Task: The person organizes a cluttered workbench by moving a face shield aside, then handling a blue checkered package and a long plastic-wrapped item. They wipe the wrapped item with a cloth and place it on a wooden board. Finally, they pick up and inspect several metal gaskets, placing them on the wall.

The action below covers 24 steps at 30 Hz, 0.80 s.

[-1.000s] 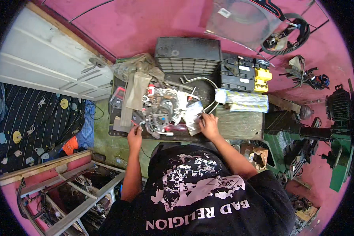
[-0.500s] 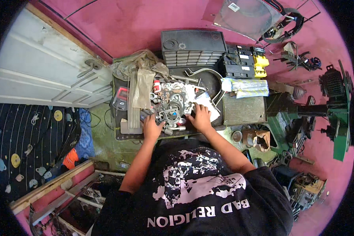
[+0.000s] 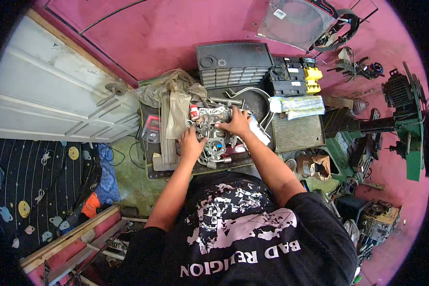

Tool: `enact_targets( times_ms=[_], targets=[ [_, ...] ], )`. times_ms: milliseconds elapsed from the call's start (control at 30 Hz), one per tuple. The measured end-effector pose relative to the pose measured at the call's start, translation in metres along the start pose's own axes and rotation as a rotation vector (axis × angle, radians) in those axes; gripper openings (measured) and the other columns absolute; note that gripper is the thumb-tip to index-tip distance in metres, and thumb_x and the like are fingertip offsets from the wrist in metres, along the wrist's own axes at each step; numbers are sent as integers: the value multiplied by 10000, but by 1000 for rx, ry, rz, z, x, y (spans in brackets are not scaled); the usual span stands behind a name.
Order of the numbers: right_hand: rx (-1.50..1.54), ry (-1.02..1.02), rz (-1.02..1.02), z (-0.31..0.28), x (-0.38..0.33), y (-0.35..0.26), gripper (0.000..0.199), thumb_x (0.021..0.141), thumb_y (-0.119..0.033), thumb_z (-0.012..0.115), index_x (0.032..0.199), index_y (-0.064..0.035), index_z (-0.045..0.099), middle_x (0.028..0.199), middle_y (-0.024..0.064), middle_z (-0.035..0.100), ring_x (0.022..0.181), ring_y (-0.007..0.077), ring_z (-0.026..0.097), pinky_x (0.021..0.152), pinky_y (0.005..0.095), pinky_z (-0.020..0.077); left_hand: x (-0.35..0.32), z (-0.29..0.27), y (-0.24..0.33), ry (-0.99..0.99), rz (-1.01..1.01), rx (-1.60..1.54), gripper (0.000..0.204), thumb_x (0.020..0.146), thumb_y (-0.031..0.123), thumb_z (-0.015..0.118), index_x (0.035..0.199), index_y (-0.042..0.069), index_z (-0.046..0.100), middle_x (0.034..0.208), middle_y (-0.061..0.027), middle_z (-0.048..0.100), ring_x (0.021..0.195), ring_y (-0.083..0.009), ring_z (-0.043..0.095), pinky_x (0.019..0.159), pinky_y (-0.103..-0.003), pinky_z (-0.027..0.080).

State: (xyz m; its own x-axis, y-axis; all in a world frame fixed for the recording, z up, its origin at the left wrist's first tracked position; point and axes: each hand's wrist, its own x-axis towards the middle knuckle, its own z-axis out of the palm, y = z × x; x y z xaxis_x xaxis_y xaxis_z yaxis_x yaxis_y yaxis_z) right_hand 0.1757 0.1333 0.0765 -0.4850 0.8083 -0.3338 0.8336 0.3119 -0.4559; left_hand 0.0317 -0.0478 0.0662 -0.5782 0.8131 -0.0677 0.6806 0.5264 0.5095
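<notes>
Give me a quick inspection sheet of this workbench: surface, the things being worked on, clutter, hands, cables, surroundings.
Surface: dark work mat, crowded.
Job's things: grey metal engine part with many ports, lying under both hands.
Clutter: beige rag, dark drawer organiser, black and yellow case, wrapped packet, red meter.
Hands: left hand and right hand both press on the part; grip cannot be judged.
Cables: thin wires left of the mat.
Surroundings: pink wall, white door, green machine.
</notes>
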Motion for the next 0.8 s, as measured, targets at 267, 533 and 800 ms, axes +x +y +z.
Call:
enact_targets(
  times_ms=[267,533,800],
  targets=[
    [-150,17,-210,0,-26,5,1254,441,-618,922,1467,-103,417,1494,174,464,1350,420,409,1046,685,281,-16,-8,5,-150,84,-18,868,674,460,877,1351,52,519,1256,-153,621,1234,-389,496,1010,-571,371],
    [-135,-41,-519,-2,-54,16,828,587,-417,919,1244,-84,542,1178,104,667,1198,318,518,1016,588,293,-43,-1,-10,-130,-20,-67,862,649,338,908,1353,77,483,1342,-126,543,1245,-371,467,992,-533,385],
    [-24,151,-625,21,-73,35,550,717,-266,850,1155,-90,568,1077,79,690,1135,307,551,1009,581,308,-38,14,-16,108,186,-150,566,639,297,903,1141,108,720,1231,-53,645,1146,-316,516,1006,-452,399]
  ],
)
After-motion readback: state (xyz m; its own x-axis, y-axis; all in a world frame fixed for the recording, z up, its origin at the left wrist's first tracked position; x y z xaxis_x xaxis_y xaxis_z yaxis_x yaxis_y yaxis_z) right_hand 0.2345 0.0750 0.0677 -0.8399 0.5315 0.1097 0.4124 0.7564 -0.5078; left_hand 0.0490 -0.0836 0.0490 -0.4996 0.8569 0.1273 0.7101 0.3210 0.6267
